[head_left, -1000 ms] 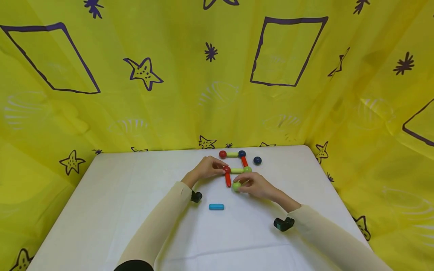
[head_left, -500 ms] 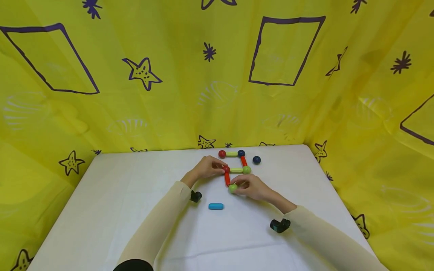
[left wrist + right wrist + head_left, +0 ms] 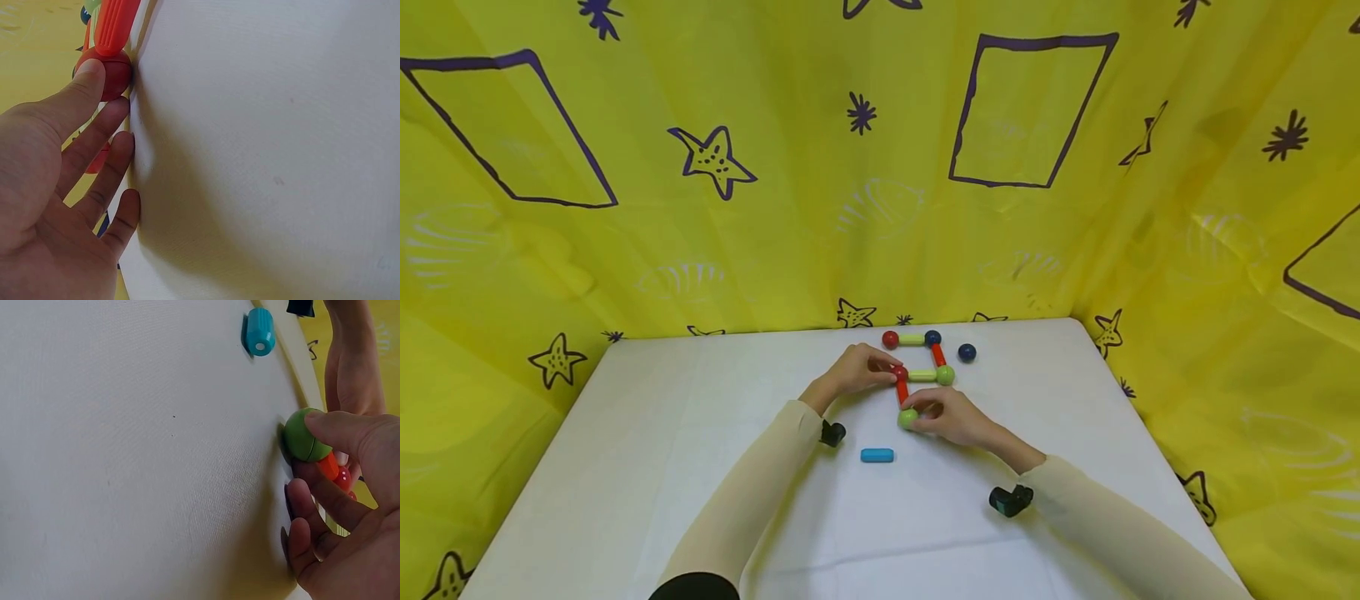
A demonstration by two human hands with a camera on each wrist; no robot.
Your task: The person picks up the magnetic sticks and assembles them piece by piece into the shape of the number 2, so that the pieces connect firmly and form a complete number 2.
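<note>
The right hand (image 3: 953, 415) grips a green ball (image 3: 907, 418) between thumb and fingers, at the near end of a red stick (image 3: 902, 393) on the desk (image 3: 662, 433). The left hand (image 3: 853, 369) pinches the red ball (image 3: 900, 374) at the stick's far end. Relative to one second earlier, the green ball and right hand have shifted left, into line with the stick; the left hand keeps its place. The right wrist view reveals a pale disc (image 3: 260, 346) on one end of the blue stick (image 3: 877, 455), indiscernible from the head; only the left wrist view resolves the red stick's grooves.
</note>
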